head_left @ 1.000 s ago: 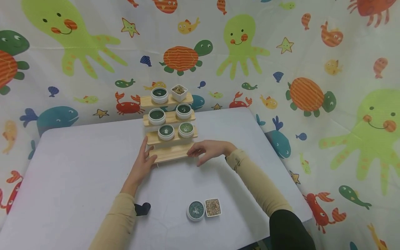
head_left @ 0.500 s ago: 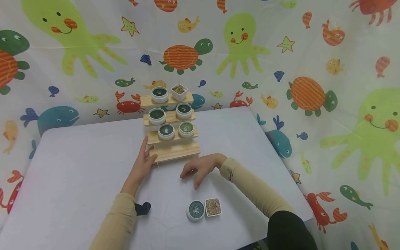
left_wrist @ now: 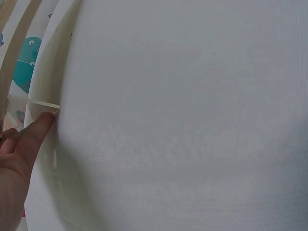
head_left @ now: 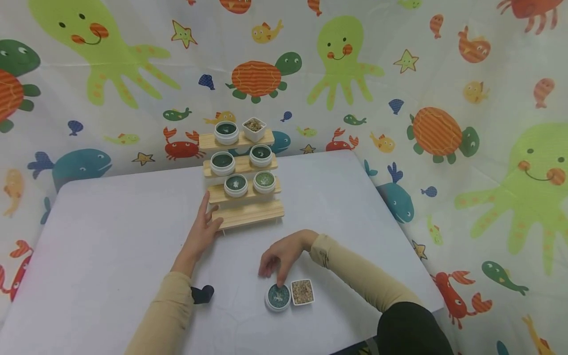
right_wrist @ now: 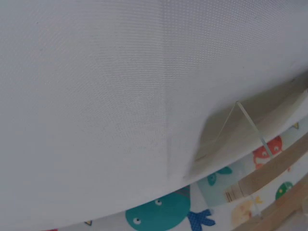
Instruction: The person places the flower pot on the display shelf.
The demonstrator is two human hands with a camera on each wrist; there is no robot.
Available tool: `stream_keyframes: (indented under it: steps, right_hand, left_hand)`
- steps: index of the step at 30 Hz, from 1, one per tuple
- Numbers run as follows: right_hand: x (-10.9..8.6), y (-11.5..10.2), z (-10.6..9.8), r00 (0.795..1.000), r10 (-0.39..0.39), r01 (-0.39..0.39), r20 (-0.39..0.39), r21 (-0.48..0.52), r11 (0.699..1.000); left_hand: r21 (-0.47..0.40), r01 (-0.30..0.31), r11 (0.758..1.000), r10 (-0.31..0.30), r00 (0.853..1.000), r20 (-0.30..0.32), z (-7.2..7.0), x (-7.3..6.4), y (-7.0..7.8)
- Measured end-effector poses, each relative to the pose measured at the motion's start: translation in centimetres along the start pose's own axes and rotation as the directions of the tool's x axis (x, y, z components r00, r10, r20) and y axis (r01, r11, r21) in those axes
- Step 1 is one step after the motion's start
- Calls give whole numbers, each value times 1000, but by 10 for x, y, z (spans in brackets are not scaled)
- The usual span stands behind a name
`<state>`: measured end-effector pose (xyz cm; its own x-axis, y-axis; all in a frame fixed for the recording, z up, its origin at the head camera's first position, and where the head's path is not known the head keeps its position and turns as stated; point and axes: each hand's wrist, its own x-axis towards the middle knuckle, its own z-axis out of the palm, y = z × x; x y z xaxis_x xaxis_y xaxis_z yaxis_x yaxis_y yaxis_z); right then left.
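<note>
A tiered wooden display stand (head_left: 248, 215) with clear supports stands at the table's back. My left hand (head_left: 201, 236) holds the left end of its lowest plank, the thumb at the front edge and the fingers at the side and back. In the left wrist view, a fingertip of the left hand (left_wrist: 21, 154) lies by a clear support. My right hand (head_left: 284, 254) hovers behind a round white jar (head_left: 278, 298) with dark green contents, its thumb tip at the jar's back rim and its fingers loosely bent. A square white dish (head_left: 302, 293) of speckled brownish bits stands beside the jar.
Several round jars, such as a light green one (head_left: 265, 181), and a square dish (head_left: 254, 128) stand on the stand's upper planks. A black strap end (head_left: 203, 295) shows at the left sleeve. A sea-animal print curtain (head_left: 275, 29) hangs behind the white table (head_left: 111, 256).
My right hand has left the right end of the lowest plank and come forward and down to the round jar. The left hand stays at the stand.
</note>
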<state>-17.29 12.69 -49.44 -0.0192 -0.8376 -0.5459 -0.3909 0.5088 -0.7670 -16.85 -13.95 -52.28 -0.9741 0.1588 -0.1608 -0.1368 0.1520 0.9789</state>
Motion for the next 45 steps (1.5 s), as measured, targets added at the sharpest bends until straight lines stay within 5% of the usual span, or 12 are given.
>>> stream_keyframes:
  steps: [10, 20, 28, 37, 45]
  right_hand:
    - [2, 1, 5, 998, 41, -40, 38, -28, 999]
    - [3, 1, 6, 995, 87, -81, 54, -104, 991]
    - [6, 3, 8, 995, 86, -77, 60, -132, 988]
    - [1, 1, -2, 998, 52, -47, 28, -165, 985]
    - [-8, -3, -26, 998, 38, -43, -45, -123, 991]
  left_hand:
    - [-3, 26, 1000, -26, 999, 19, 3, -14, 29]
    - [15, -1, 1000, 1, 1000, 2, -3, 3, -2]
    - [-8, 29, 1000, -29, 999, 15, 3, -12, 26]
    - [1, 0, 1000, 0, 1000, 7, -1, 1, -2]
    - [-13, -14, 1000, 14, 1000, 4, -1, 2, -4]
